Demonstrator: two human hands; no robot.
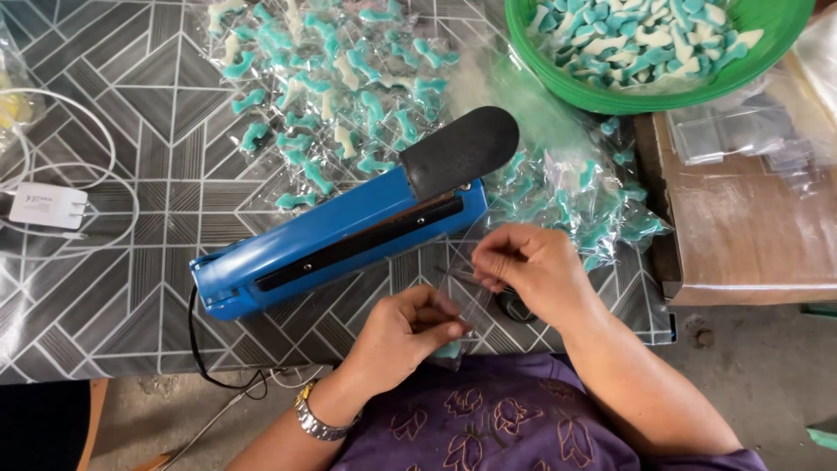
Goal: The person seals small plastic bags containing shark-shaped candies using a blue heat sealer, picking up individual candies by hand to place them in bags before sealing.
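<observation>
patterned table (105,288), both hands pinching small clear bag (466,292), teal candy inside

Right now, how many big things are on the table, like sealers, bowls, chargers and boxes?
Blue heat sealer: 1
Green bowl of candies: 1
White charger: 1
Cardboard box: 1
Total: 4
The small bagged candies are piled too thick to count.

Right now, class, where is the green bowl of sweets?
In the head view, the green bowl sits at the top right, beyond the blue heat sealer, beside the pile of bagged sweets.
</observation>
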